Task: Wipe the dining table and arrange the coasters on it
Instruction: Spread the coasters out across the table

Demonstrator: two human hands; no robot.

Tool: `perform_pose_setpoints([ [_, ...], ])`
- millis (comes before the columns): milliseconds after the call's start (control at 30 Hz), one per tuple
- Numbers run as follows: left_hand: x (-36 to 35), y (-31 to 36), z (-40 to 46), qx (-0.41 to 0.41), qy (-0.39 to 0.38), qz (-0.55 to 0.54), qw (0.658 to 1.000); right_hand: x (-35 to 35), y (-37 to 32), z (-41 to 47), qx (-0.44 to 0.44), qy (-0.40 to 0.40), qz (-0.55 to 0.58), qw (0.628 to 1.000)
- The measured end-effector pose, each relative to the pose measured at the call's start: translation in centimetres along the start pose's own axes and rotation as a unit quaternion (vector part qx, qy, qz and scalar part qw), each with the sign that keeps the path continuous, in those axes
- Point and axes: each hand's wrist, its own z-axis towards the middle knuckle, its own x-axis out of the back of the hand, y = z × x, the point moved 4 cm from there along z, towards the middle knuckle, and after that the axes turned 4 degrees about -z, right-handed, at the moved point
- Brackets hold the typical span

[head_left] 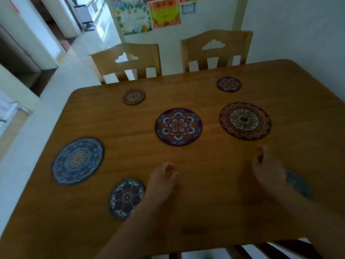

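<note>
Wooden and honey-brown, the rectangular dining table (205,193) held seven round patterned coasters, and I place them all from the large purple mandala coaster (178,126) near its middle. Just to that one's right lay a large red-and-orange mandala coaster (245,121). Beyond it, toward the far edge, sat a small brown round coaster (133,96) to the left and a small dark purple round coaster (228,84) to the right. Left and nearer lay a large blue mandala coaster (78,161), and nearer again a small blue-and-white floral coaster (126,199).

The left hand (161,181) hung over the wood on the near side of the purple mandala, its fingers loosely curled, gripping nothing. The right hand (266,168) hovered nearer and to the right, fingers likewise loosely curled and empty; a teal round coaster (298,184) lay partly hidden beside its wrist.

Two light wooden chairs (216,51) stood past the far edge, with bright paper posters (149,14) on the wall behind.
</note>
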Motion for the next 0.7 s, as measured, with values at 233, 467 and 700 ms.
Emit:
perform_pose_setpoints([
  [233,13.6,-8.0,-0.3,0.01,0.156,-0.033,0.987,-10.0,-16.8,-4.9,0.098,-0.143,0.086,0.981],
  [467,27.1,-20.1,2.9,0.174,0.293,-0.012,0.94,-22.0,-32.9,-11.0,0.016,-0.352,0.188,0.917],
  [700,32.2,-24.9,6.3,0.249,0.302,-0.151,0.908,-29.4,-40.0,-13.3,-0.157,-0.372,0.266,0.875],
])
